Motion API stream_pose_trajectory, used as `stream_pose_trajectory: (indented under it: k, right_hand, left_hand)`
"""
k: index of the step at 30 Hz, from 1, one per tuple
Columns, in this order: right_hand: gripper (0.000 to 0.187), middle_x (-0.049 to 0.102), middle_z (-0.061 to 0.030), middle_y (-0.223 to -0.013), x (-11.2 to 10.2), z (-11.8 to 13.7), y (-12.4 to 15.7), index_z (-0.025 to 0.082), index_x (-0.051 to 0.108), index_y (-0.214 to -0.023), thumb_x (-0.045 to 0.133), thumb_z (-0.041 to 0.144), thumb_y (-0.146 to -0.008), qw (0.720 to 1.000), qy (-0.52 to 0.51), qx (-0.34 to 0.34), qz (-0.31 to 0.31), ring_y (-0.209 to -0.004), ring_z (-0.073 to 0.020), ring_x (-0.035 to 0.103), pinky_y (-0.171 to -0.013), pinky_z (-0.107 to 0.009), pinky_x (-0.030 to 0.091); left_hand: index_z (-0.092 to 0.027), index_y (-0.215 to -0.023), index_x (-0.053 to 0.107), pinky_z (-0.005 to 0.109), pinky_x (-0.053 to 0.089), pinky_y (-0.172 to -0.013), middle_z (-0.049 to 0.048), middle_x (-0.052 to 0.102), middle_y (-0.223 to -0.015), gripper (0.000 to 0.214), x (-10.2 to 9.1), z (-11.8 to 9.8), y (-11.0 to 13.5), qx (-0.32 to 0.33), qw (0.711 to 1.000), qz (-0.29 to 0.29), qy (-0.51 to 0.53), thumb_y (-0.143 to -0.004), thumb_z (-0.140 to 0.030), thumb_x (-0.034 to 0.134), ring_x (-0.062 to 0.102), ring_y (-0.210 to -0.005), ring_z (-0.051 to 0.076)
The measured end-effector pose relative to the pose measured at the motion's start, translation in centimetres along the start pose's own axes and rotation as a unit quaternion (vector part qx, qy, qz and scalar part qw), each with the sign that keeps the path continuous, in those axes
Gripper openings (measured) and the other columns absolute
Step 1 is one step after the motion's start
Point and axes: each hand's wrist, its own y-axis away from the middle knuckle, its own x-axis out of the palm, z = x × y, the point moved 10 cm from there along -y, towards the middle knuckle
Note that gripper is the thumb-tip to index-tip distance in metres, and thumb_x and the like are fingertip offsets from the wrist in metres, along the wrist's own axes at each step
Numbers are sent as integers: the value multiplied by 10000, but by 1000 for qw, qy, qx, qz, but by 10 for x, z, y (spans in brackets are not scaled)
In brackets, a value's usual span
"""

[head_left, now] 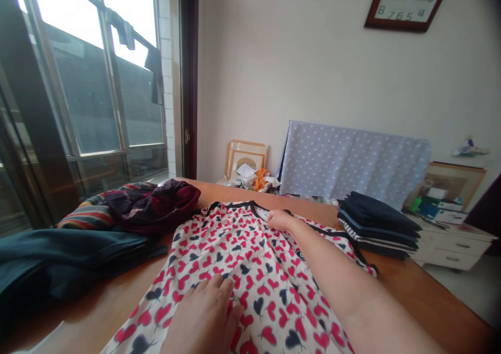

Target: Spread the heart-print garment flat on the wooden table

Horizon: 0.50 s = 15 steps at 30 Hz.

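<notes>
A white top with red and dark hearts and black trim (250, 275) lies spread on the table, its neckline at the far end and a sleeve stretching to the right. Close to me, my left hand (213, 304) rests palm down on the front of the fabric, its fingers laid out. Farther off, my right hand (278, 221) is closed on the top at the neckline edge, and its forearm crosses the right side of the garment.
A folded stack of dark clothes (378, 223) stands to the right on the wooden table (438, 296). On the left lie a dark teal garment (74, 260), a maroon bundle (156, 202) and striped cloth (90, 210). Behind hangs a dotted blue-grey cloth (352, 161).
</notes>
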Motion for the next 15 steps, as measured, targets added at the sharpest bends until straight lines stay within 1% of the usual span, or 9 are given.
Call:
stream_pose_trajectory:
  k: [3, 6, 8, 12, 14, 15]
  right_hand:
    - [47, 661, 3, -649, 0, 4, -2, 205, 686, -670, 686, 252, -667, 1000, -8, -7, -21, -594, -137, 581, -519, -216, 369]
    - [134, 669, -20, -672, 2, 5, -9, 197, 671, -666, 717, 321, -683, 999, 1, 8, -38, -627, -154, 607, -530, -221, 383]
    - [202, 678, -35, -686, 6, 5, -14, 194, 682, -696, 776, 364, -639, 999, 15, 27, -39, -655, -173, 628, -552, -226, 407]
    - [405, 694, -66, -745, 12, 4, -26, 175, 708, -782, 857, 443, -517, 996, 52, 60, -32, -719, -213, 653, -592, -254, 445]
    - [441, 697, -75, -769, 13, 6, -30, 165, 713, -799, 869, 444, -495, 995, 67, 68, -28, -736, -222, 657, -603, -262, 453]
    - [426, 698, -77, -770, 13, 8, -31, 165, 714, -793, 872, 426, -495, 995, 73, 68, -26, -737, -222, 658, -607, -263, 453]
  left_hand:
    - [-270, -1210, 660, 426, 440, -964, 97, 660, -1226, 401, -1, -1, 0, -2, 1000, 4, 3, -914, -427, 439, 600, -1119, 288]
    - [-270, -1204, 662, 415, 447, -944, 95, 661, -1215, 400, -2, -1, 0, -5, 1000, 6, 0, -915, -430, 435, 600, -1116, 289]
    - [-272, -1198, 663, 409, 455, -921, 97, 663, -1201, 399, -3, -2, 0, -6, 1000, 9, -2, -918, -436, 432, 600, -1118, 295]
    - [-280, -1183, 667, 403, 469, -876, 97, 666, -1180, 392, -3, -4, 1, -2, 1000, 14, -11, -929, -447, 420, 608, -1111, 303]
    - [-278, -1188, 664, 405, 468, -887, 97, 664, -1187, 392, -3, -4, 1, 1, 1000, 10, -14, -929, -451, 425, 607, -1118, 303]
    - [-277, -1192, 662, 405, 464, -898, 97, 663, -1192, 391, -3, -3, 1, 1, 1000, 8, -14, -927, -451, 432, 606, -1123, 303]
